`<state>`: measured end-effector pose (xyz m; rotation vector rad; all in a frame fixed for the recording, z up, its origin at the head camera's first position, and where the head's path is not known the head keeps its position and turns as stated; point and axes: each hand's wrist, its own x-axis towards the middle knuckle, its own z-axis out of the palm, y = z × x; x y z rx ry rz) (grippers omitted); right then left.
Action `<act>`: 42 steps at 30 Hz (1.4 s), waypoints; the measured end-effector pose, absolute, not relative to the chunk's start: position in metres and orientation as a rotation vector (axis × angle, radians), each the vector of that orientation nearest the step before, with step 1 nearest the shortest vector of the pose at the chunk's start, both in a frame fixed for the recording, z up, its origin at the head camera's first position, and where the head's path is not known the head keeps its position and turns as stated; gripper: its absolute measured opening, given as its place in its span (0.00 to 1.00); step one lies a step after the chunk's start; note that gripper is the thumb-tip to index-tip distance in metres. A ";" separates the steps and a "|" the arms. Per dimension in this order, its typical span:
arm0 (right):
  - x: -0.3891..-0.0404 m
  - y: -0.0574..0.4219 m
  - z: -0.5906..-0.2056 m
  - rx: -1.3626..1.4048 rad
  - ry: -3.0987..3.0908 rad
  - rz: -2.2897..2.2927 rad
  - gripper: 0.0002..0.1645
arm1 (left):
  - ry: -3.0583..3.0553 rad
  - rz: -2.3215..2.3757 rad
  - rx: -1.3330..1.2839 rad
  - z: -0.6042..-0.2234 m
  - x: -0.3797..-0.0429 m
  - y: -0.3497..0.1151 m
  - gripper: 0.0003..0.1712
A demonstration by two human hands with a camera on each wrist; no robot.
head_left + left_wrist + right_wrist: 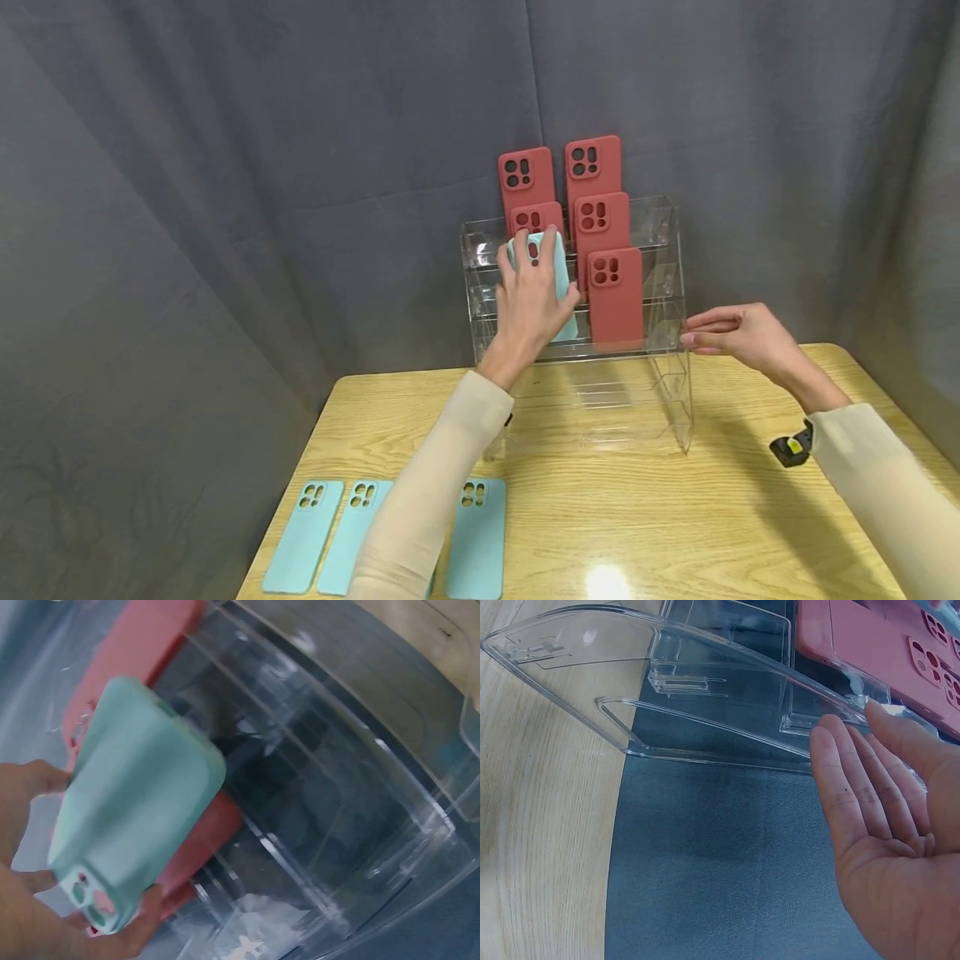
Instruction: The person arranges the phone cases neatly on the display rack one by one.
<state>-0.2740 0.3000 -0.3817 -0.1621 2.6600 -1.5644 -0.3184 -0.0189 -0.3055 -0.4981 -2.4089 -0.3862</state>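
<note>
A mint-green phone case (566, 300) is gripped by its edges in my left hand (531, 296), at the front left of a clear acrylic display rack (675, 292). In the left wrist view the mint case (139, 776) overlaps a red case (214, 836), thumb on one long edge and fingers around the camera-cutout end. Red phone cases (615, 304) stand in two columns on the tiers. With fingers nearly straight, my right hand (738, 333) touches the rack's right side edge with its fingertips. The right wrist view shows that palm (885, 847) facing the camera.
Several mint cases (303, 537) lie in a row on the wooden table (570, 517) at the front left, one partly hidden by my left sleeve (431, 492). Dark grey curtain (375, 167) hangs behind and to both sides. A black wrist device (791, 448) sits at my right cuff.
</note>
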 end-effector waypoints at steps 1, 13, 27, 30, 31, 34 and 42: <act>-0.274 0.299 -0.381 -0.160 2.662 -1.561 0.38 | -2.399 -0.383 -0.495 -0.307 -0.321 -0.018 0.48; -0.276 0.294 -0.380 -0.173 2.690 -1.535 0.37 | -2.423 -0.235 -0.458 -0.330 -0.336 -0.014 0.49; -0.278 0.293 -0.381 -0.186 2.716 -1.515 0.37 | -2.450 -0.178 -0.395 -0.342 -0.334 -0.014 0.50; -0.278 0.293 -0.381 -0.186 2.721 -1.510 0.37 | -2.449 -0.154 -0.384 -0.344 -0.335 -0.012 0.50; -0.278 0.293 -0.381 -0.185 2.723 -1.507 0.37 | -2.450 -0.144 -0.381 -0.345 -0.334 -0.012 0.50; -0.277 0.292 -0.382 -0.183 2.724 -1.501 0.37 | -2.454 -0.127 -0.377 -0.349 -0.334 -0.010 0.50; -0.277 0.290 -0.379 -0.192 2.708 -1.515 0.36 | -2.446 -0.127 -0.367 -0.356 -0.330 -0.012 0.49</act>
